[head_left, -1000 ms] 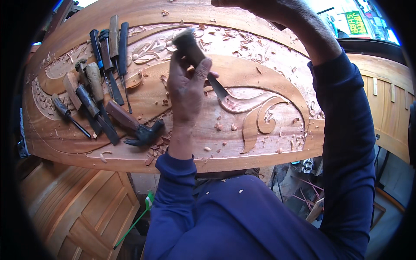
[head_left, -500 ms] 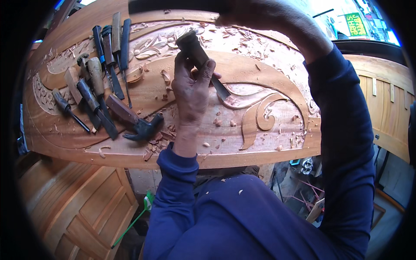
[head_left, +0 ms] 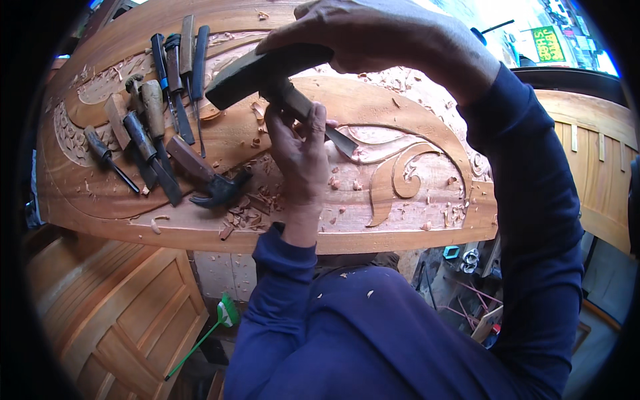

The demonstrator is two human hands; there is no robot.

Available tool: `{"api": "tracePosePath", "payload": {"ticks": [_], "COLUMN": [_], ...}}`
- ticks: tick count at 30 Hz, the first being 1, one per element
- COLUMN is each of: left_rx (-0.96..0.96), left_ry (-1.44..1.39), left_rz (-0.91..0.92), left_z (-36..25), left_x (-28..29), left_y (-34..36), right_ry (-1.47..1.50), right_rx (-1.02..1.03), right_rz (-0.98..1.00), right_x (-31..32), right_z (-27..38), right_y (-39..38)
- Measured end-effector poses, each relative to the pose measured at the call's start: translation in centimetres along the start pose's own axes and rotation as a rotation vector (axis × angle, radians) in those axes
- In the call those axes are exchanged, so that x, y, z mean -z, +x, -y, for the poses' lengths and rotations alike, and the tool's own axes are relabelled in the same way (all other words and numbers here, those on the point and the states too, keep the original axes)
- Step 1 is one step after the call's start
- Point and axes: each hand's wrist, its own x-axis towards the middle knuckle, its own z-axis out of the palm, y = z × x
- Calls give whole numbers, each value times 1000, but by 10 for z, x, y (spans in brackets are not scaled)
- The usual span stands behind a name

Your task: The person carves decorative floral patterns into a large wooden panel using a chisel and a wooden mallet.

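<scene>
The chisel (head_left: 295,101) slants toward the panel's (head_left: 413,239) near right corner, blade tip at the carved leaf (head_left: 385,148), handle pinched by the left hand's (head_left: 301,157) fingers. Fingers of the right hand (head_left: 383,33) grip the mallet (head_left: 250,75) above its butt; contact unclear.

Lit by cool daylight, strongest at the upper right; burnt out to white glare there, with washed-out detail around the yellow-green sign (head_left: 548,44). Bright and pinkish across the middle of the carved panel (head_left: 360,100), warmer brown toward the left. Shaded on the underside of the right hand (head_left: 380,30); near-black on the mallet (head_left: 233,83). Dim at lower left, around the green broom (head_left: 228,311). Reasonably crisp at centre, on the chisel (head_left: 341,141). Bowed at straight edges toward the rim; ringed in black at the corners.
</scene>
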Motion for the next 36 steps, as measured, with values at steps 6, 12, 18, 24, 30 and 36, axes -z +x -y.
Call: {"api": "tracePosePath", "payload": {"ticks": [6, 12, 18, 24, 30, 36], "left_rx": [52, -57, 151, 28, 46, 16], "left_ry": [-24, 103, -154, 10, -25, 28], "left_rz": [-116, -261, -244, -90, 58, 117], "left_z": [8, 6, -20, -21, -4, -6], "left_x": [-2, -14, -8, 4, 0, -1], "left_y": [-14, -36, -38, 13, 30, 31], "right_ry": [239, -204, 189, 156, 113, 120], "right_rx": [138, 67, 253, 106, 26, -67], "right_rz": [-548, 3, -504, -604, -622, -426], "right_x": [-4, 3, -13, -2, 24, 10], "right_z": [13, 29, 15, 26, 26, -1], "right_y": [10, 2, -9, -26, -27, -13]}}
